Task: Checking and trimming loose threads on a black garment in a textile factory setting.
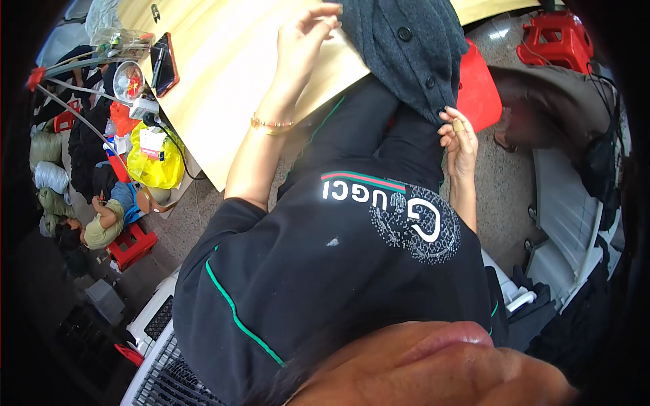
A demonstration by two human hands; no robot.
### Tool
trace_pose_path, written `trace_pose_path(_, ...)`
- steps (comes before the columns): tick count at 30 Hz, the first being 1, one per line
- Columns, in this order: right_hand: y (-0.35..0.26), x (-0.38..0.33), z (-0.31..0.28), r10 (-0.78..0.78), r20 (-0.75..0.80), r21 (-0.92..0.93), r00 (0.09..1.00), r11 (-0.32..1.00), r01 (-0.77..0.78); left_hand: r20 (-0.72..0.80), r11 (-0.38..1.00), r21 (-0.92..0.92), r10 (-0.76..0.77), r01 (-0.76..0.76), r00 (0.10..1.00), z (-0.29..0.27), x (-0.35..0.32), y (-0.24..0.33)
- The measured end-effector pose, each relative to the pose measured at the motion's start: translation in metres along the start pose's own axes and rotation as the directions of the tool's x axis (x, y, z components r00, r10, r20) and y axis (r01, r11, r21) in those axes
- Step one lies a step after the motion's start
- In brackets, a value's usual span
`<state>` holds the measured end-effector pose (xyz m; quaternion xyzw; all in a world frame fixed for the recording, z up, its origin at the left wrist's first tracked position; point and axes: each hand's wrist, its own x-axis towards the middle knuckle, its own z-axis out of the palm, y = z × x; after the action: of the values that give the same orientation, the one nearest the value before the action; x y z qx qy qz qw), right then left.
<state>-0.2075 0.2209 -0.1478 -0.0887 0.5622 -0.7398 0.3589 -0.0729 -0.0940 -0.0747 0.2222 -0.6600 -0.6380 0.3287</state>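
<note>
The garment (399, 64) ran lengthwise from beside our left hand (302, 39), its grip unclear, to our right hand (461, 143), which pinched its corner.

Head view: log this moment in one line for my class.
left hand: over pale table, grip unclear | right hand: pinching edge of dark grey garment | garment: buttons showing

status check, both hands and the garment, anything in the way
Left hand over tabletop, beside dark grey buttoned garment, contact unclear. Right hand at garment's lower end. Garment extends past tabletop edge, nothing seen on it.
</note>
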Motion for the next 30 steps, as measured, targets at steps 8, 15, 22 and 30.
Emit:
trace_pose_path(8, 0.027, 0.002, -0.001, -0.1, -0.104, -0.32, 0.99, 0.945, 0.062, -0.028, 0.992, 0.126, -0.015, 0.018, 1.0, -0.04, -0.013, -0.005)
trace_pose_path(15, 0.032, 0.029, -0.001, -0.382, -0.069, -0.835, 0.922, 0.528, 0.156, 0.235, 0.979, 0.007, -0.202, 0.206, 0.951, 0.015, 0.0, -0.003)
trace_pose_path(22, 0.016, 0.034, 0.0, -0.447, 0.09, -0.878, 0.89, 0.387, 0.283, 0.231, 0.929, -0.148, -0.301, 0.34, 0.925, 0.053, 0.043, -0.036)
trace_pose_path(30, 0.012, 0.017, -0.007, -0.342, 0.087, -0.821, 0.936, 0.507, 0.262, 0.166, 0.797, -0.458, -0.357, 0.393, 0.919, 0.065, 0.073, -0.047)
